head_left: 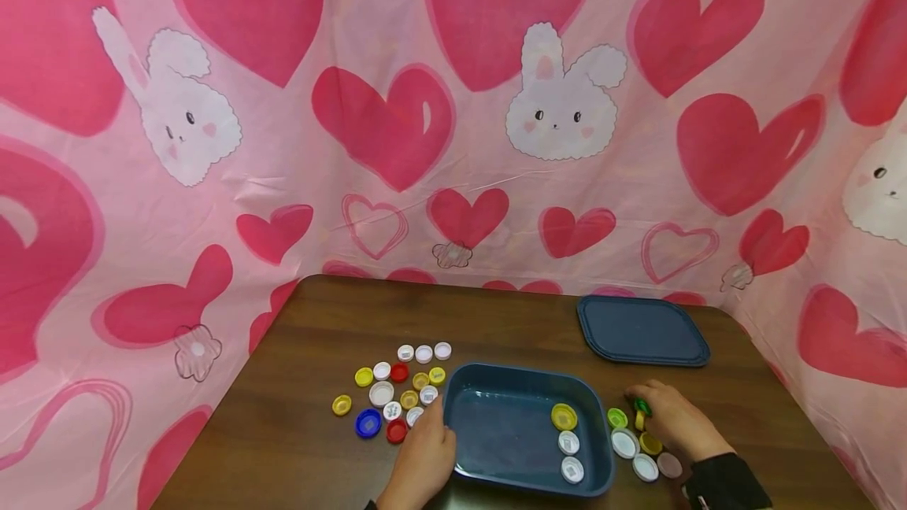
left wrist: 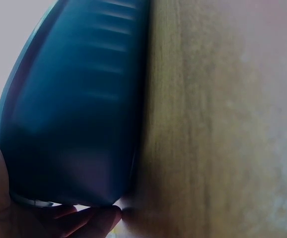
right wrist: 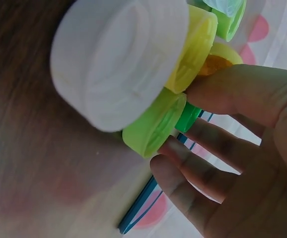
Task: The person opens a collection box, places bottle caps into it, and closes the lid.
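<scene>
My left hand (head_left: 427, 447) grips the left wall of a deep dark-blue plastic bin (head_left: 496, 435), its fingers around the side in the left wrist view. Inside the bin, along its right side, lie a yellow bottle cap (head_left: 564, 417) and two white caps. Beyond the bin's right wall, my right hand (head_left: 673, 421) pinches a dark green bottle cap (right wrist: 187, 119) between thumb and fingers. Close by that hand are a light green cap (right wrist: 153, 124), a yellow cap (right wrist: 195, 47) and a large white cap (right wrist: 118, 59), with more white and yellow ones.
Left of the bin lie several loose white, yellow and red caps and a blue cap (head_left: 368, 423). A flat dark-blue lid (head_left: 643, 329) rests at the table's back right. Behind the wooden table (head_left: 283, 408) hangs a pink heart-patterned cloth (head_left: 489, 140).
</scene>
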`<state>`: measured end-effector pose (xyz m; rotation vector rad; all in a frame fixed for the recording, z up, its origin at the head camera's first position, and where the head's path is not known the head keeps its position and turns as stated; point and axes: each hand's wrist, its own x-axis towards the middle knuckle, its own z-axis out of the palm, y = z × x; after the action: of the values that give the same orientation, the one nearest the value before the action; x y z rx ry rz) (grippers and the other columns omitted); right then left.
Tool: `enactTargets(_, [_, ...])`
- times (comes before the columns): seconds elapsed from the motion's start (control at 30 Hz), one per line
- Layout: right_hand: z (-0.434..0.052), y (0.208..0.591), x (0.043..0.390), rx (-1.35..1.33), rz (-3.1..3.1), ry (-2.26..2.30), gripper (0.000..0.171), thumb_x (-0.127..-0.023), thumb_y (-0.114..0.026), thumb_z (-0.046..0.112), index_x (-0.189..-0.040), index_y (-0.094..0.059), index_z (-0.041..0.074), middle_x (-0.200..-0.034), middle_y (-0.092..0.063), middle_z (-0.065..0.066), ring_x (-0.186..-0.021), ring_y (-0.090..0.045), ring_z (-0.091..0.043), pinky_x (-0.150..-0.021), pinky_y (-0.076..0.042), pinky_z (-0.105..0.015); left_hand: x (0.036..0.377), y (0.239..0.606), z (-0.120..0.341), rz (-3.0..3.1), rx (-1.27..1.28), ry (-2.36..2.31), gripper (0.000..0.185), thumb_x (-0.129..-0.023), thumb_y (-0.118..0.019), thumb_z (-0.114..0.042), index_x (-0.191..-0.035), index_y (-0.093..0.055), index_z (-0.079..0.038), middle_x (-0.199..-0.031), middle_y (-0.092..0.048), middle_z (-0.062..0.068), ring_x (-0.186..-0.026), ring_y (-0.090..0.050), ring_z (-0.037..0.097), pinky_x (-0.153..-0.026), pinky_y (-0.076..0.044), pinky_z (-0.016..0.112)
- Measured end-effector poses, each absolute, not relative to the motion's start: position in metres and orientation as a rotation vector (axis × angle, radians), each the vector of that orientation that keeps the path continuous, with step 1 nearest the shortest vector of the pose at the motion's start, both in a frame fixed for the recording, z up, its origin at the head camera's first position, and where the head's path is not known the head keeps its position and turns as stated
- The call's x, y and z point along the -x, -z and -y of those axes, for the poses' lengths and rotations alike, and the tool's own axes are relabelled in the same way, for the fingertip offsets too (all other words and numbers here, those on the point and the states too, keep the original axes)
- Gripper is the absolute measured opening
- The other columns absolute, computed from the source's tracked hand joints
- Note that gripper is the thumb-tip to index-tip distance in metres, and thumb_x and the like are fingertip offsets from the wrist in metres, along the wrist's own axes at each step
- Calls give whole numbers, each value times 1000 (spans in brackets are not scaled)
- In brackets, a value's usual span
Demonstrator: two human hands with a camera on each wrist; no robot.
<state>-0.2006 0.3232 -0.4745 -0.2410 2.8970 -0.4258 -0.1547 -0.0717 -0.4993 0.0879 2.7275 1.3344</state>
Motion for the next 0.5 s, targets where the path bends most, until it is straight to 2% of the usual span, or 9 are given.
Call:
enactTargets(0.17, [-323,476,201,229,-2917,426,37,-79,-69,-11,-112,-70,5,-111,-64,-10,-104,-61,-31,-92,-50,-61,154,499,71,-2733,-96,-1335,45,-96,-52,-4,-140,-49,1,-136,-58,21,-127,-55,43,-102,-42,67])
enactTargets(0.37, [-324,477,201,301,-2963,436,31,-75,-70,-12,-101,-69,6,-98,-62,-4,-93,-59,-25,-85,-53,-52,154,498,71,-2738,-87,-1333,44,-96,-52,-4,-140,-49,2,-135,-59,21,-126,-55,43,-101,-43,67])
enactTargets(0.5, [-325,475,200,307,-2954,452,29,-75,-69,-12,-97,-68,7,-96,-60,-4,-89,-56,-23,-82,-53,-49,154,498,71,-2729,-76,-1334,45,-96,-53,-4,-140,-49,2,-136,-58,21,-127,-55,43,-102,-43,67])
